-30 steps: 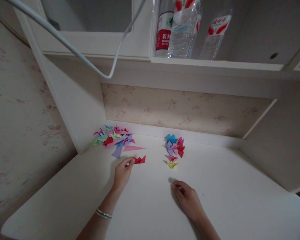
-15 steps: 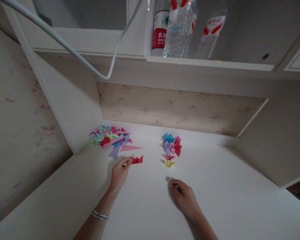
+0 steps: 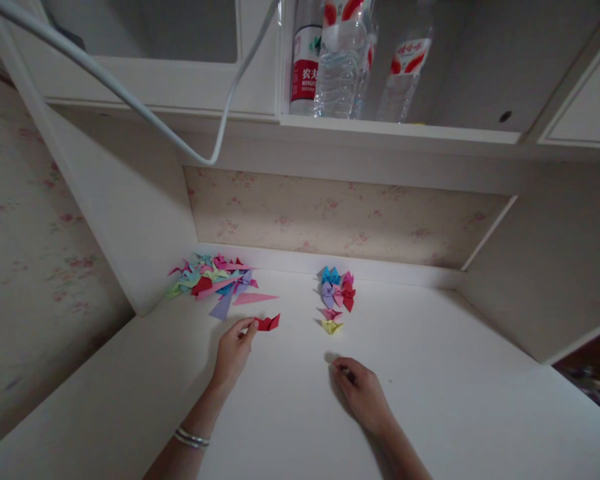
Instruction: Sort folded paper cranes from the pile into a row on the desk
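Between the thumb and fingers of my left hand [image 3: 237, 347] is one end of a red folded-paper crane [image 3: 269, 324], its pointed end turned to the right. My right hand [image 3: 359, 387] rests closer to me on the white tabletop, its fingers curled together with no paper visible in them. Beyond it stands a small group of folded cranes: a yellow crane [image 3: 331, 327] nearest, a pink crane [image 3: 332, 314] just behind, then a red crane [image 3: 348, 295], a purple crane [image 3: 328, 293] and a blue crane [image 3: 331, 275].
A heap of colourful folded paper [image 3: 215, 275] lies at the back left, with a pink paper strip [image 3: 256, 299] in front. Overhead, a shelf [image 3: 400, 132] carries several plastic bottles [image 3: 337, 73]. A pale cable [image 3: 150, 117] hangs down before the cabinet.
The whole view has shifted slightly, so everything appears a little further left. My left hand keeps its hold on the red crane; my right hand stays curled in about the same place.
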Available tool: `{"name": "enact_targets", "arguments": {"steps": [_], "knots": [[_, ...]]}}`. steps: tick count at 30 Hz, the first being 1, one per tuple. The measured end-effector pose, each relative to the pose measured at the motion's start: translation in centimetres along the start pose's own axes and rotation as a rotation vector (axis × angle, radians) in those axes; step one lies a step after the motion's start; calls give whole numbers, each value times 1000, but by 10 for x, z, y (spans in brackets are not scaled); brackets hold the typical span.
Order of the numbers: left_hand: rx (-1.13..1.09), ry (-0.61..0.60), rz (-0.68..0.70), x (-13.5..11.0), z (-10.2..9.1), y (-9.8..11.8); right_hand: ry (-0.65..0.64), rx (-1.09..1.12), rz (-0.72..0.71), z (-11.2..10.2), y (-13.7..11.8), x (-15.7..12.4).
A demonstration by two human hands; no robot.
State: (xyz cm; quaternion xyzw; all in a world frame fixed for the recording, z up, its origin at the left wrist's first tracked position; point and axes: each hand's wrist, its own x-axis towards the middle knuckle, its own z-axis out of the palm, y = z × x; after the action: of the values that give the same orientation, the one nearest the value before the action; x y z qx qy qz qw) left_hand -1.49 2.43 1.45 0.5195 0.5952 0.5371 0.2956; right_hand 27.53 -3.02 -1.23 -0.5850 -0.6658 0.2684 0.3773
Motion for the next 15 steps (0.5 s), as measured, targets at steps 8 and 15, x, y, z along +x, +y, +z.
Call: {"name": "enact_targets", "arguments": {"steps": [8, 15], "knots": [[-88, 5, -19, -14, 11, 7, 19, -4, -16, 1, 0, 0], [-102, -208, 53, -33, 48, 25, 35, 65, -13, -2, -7, -1]]}}
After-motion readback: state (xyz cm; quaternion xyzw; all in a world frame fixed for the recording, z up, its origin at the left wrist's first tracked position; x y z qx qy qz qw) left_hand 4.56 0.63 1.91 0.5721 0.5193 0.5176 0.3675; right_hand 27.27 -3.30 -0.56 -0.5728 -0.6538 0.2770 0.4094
